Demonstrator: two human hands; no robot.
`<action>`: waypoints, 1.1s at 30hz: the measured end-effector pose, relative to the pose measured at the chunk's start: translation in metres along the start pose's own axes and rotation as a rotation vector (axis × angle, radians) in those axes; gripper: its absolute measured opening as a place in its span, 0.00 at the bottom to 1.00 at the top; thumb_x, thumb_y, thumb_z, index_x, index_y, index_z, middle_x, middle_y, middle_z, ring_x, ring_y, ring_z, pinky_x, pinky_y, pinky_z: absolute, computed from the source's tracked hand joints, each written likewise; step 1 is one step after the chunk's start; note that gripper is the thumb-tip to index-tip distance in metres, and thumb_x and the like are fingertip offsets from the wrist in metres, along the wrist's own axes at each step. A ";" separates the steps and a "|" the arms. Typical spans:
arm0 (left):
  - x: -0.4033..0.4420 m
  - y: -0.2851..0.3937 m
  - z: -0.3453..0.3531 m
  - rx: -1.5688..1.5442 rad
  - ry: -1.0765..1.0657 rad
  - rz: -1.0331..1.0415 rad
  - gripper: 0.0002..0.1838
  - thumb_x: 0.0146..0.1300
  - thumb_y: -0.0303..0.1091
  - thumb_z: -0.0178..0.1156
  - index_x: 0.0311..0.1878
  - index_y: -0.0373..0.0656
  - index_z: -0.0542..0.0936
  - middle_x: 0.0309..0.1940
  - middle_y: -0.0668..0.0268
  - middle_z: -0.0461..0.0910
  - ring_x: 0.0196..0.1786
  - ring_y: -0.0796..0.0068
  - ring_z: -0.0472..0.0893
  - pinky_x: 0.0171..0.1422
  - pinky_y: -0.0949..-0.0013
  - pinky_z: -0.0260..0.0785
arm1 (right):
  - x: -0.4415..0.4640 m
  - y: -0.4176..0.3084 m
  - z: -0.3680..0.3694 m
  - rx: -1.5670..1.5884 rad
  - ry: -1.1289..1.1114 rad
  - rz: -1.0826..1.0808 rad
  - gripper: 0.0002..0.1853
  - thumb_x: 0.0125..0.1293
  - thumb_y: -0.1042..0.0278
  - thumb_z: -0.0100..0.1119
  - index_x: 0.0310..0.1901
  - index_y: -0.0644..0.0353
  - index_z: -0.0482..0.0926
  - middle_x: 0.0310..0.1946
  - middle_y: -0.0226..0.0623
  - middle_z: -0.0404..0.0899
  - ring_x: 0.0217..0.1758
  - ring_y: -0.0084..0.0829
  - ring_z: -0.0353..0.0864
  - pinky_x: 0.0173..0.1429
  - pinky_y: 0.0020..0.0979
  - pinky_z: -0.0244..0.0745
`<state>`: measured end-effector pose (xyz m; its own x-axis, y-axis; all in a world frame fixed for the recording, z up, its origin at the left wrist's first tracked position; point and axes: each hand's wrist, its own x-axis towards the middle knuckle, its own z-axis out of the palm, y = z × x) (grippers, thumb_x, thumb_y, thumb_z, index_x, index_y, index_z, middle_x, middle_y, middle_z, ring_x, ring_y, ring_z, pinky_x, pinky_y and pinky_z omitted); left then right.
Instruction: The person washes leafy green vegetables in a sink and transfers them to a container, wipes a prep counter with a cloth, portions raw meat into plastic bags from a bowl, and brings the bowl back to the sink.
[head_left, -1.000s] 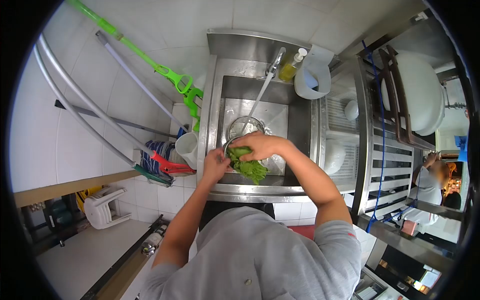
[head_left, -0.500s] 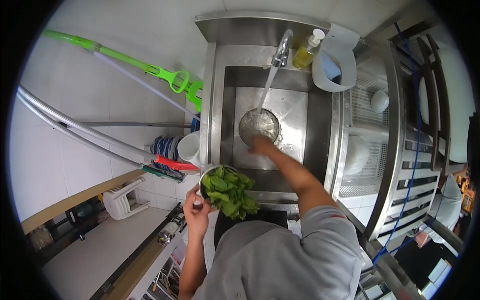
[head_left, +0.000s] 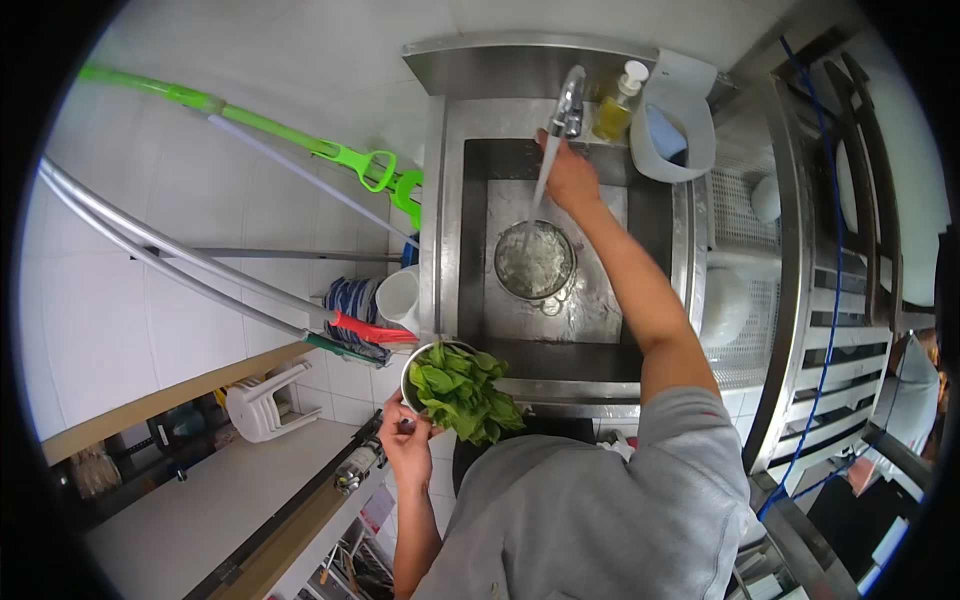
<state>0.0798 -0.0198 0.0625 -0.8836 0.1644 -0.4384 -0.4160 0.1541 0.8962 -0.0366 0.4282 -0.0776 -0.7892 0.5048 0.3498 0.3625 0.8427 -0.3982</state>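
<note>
My left hand point(head_left: 407, 432) is closed on the rim of a light-coloured bowl point(head_left: 407, 381), mostly hidden under a heap of green leaves point(head_left: 462, 395). The bowl is held beside the sink's front left corner. My right hand point(head_left: 572, 178) is over the back of the sink point(head_left: 650, 260), just below the faucet point(head_left: 570, 95) and beside the falling water. Its fingers look stretched out, partly behind the stream, with nothing seen in them. Water runs into a round metal bowl point(head_left: 535, 262) on the sink floor, and its surface is churning.
A soap pump bottle point(head_left: 617, 105) and a white holder point(head_left: 668, 145) with a blue sponge stand behind the sink. Mop and broom handles point(head_left: 215, 280) lean at the left near a white bucket point(head_left: 399, 295). A metal rack point(head_left: 835, 365) and white baskets point(head_left: 742, 320) line the right.
My right hand has moved from the metal bowl up to the faucet. My left hand still holds the leaves' bowl. The view has shifted slightly.
</note>
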 end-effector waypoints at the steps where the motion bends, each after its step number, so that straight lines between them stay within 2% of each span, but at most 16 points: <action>1: -0.002 -0.001 0.002 0.006 -0.010 -0.005 0.09 0.62 0.15 0.56 0.33 0.41 0.69 0.69 0.54 0.64 0.45 0.64 0.86 0.40 0.66 0.87 | 0.011 0.015 0.011 0.011 -0.096 -0.045 0.15 0.63 0.72 0.59 0.51 0.64 0.75 0.60 0.48 0.72 0.45 0.47 0.81 0.46 0.42 0.80; 3: 0.002 0.004 0.003 0.026 -0.023 0.016 0.09 0.62 0.15 0.55 0.34 0.41 0.69 0.69 0.55 0.65 0.46 0.65 0.85 0.40 0.66 0.87 | 0.021 0.027 0.008 0.030 -0.177 -0.079 0.14 0.65 0.71 0.59 0.51 0.64 0.76 0.56 0.45 0.75 0.41 0.41 0.83 0.44 0.39 0.81; 5: 0.001 0.007 0.002 0.066 -0.042 0.008 0.09 0.62 0.15 0.55 0.34 0.42 0.69 0.69 0.56 0.65 0.48 0.65 0.85 0.41 0.66 0.87 | 0.030 0.035 -0.020 1.143 -0.203 0.534 0.15 0.69 0.65 0.62 0.52 0.64 0.75 0.49 0.35 0.79 0.34 0.29 0.81 0.38 0.29 0.79; 6: 0.001 0.007 0.003 0.022 -0.023 -0.018 0.09 0.62 0.15 0.55 0.34 0.42 0.69 0.69 0.56 0.66 0.48 0.65 0.84 0.41 0.65 0.87 | 0.017 0.043 -0.025 1.522 -0.078 0.542 0.16 0.70 0.62 0.63 0.51 0.63 0.75 0.42 0.29 0.79 0.30 0.21 0.79 0.35 0.22 0.74; 8: -0.001 0.010 0.008 -0.043 -0.001 -0.078 0.10 0.62 0.15 0.55 0.34 0.43 0.69 0.68 0.57 0.67 0.49 0.65 0.84 0.42 0.63 0.87 | -0.035 0.027 0.002 1.331 0.511 0.627 0.14 0.69 0.67 0.62 0.51 0.63 0.75 0.42 0.33 0.79 0.32 0.24 0.80 0.36 0.24 0.73; 9: -0.003 0.013 0.009 -0.036 -0.001 -0.072 0.10 0.62 0.15 0.55 0.34 0.43 0.69 0.68 0.57 0.67 0.49 0.65 0.84 0.42 0.63 0.87 | -0.077 0.038 0.026 0.675 0.438 0.548 0.16 0.67 0.66 0.63 0.53 0.63 0.75 0.45 0.39 0.79 0.35 0.31 0.81 0.41 0.28 0.75; 11: -0.002 0.018 0.009 0.022 -0.011 -0.082 0.09 0.62 0.15 0.54 0.34 0.43 0.69 0.67 0.57 0.68 0.50 0.66 0.84 0.43 0.61 0.86 | -0.187 0.053 0.095 0.414 -0.194 0.213 0.28 0.65 0.55 0.64 0.60 0.65 0.73 0.45 0.51 0.81 0.43 0.50 0.83 0.49 0.45 0.76; 12: -0.001 0.017 0.009 0.034 -0.015 -0.060 0.09 0.63 0.15 0.54 0.34 0.43 0.70 0.67 0.57 0.69 0.49 0.67 0.84 0.43 0.60 0.86 | -0.225 0.042 0.106 0.285 -0.440 0.033 0.31 0.62 0.48 0.66 0.58 0.64 0.77 0.46 0.51 0.82 0.48 0.50 0.83 0.52 0.47 0.76; 13: 0.001 0.017 0.009 0.049 -0.024 -0.054 0.09 0.63 0.15 0.54 0.34 0.43 0.70 0.67 0.57 0.69 0.49 0.67 0.84 0.43 0.60 0.86 | -0.250 0.017 0.098 0.050 -0.443 -0.144 0.28 0.57 0.44 0.69 0.48 0.62 0.83 0.45 0.51 0.83 0.48 0.48 0.84 0.59 0.48 0.73; 16: 0.005 0.019 0.006 0.087 -0.035 -0.079 0.09 0.63 0.15 0.55 0.34 0.42 0.70 0.67 0.57 0.69 0.49 0.67 0.83 0.43 0.61 0.86 | -0.284 0.002 0.148 0.137 -0.645 -0.131 0.18 0.60 0.50 0.65 0.40 0.58 0.85 0.41 0.49 0.85 0.47 0.48 0.85 0.66 0.50 0.68; 18: 0.012 0.019 0.006 0.139 -0.072 -0.060 0.09 0.63 0.15 0.55 0.35 0.42 0.70 0.67 0.57 0.69 0.49 0.67 0.83 0.43 0.61 0.87 | -0.282 -0.008 0.195 0.031 -0.871 0.115 0.12 0.64 0.57 0.59 0.38 0.56 0.84 0.40 0.45 0.86 0.46 0.48 0.85 0.67 0.50 0.64; 22: 0.029 0.025 -0.002 0.119 -0.170 -0.061 0.09 0.64 0.15 0.56 0.36 0.41 0.69 0.65 0.58 0.70 0.48 0.65 0.84 0.43 0.59 0.87 | -0.252 -0.025 0.132 -0.004 -0.715 0.100 0.10 0.69 0.64 0.54 0.38 0.55 0.85 0.37 0.42 0.87 0.45 0.46 0.86 0.62 0.48 0.69; 25: 0.047 0.021 -0.015 0.069 -0.278 -0.056 0.10 0.64 0.15 0.56 0.35 0.42 0.69 0.63 0.60 0.71 0.50 0.64 0.83 0.43 0.58 0.87 | -0.227 -0.020 0.107 0.083 -0.611 0.322 0.11 0.69 0.60 0.56 0.36 0.55 0.86 0.38 0.46 0.86 0.46 0.45 0.86 0.59 0.48 0.72; 27: 0.066 0.022 -0.018 0.136 -0.388 0.063 0.10 0.63 0.14 0.56 0.36 0.42 0.69 0.64 0.61 0.70 0.52 0.64 0.82 0.45 0.55 0.87 | -0.215 -0.011 0.098 0.323 -0.448 0.611 0.15 0.69 0.53 0.59 0.44 0.53 0.86 0.39 0.50 0.85 0.48 0.48 0.85 0.59 0.47 0.73; 28: 0.075 0.019 -0.021 0.063 -0.449 0.057 0.10 0.62 0.13 0.56 0.35 0.40 0.69 0.65 0.59 0.69 0.53 0.66 0.82 0.45 0.60 0.86 | -0.217 -0.002 0.103 0.550 -0.440 0.779 0.26 0.66 0.46 0.62 0.55 0.59 0.82 0.44 0.54 0.84 0.53 0.46 0.83 0.61 0.43 0.71; 33: 0.120 0.032 -0.057 0.341 -0.692 0.239 0.08 0.62 0.16 0.58 0.35 0.37 0.69 0.66 0.53 0.68 0.44 0.72 0.83 0.42 0.70 0.84 | -0.242 -0.043 0.094 0.784 -0.210 1.043 0.38 0.67 0.42 0.62 0.64 0.71 0.72 0.59 0.50 0.79 0.62 0.39 0.78 0.67 0.36 0.69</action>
<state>-0.0514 -0.0506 0.0422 -0.5606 0.7793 -0.2801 -0.0452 0.3090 0.9500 0.0926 0.2522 -0.2254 -0.4035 0.7479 -0.5271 0.5180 -0.2881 -0.8054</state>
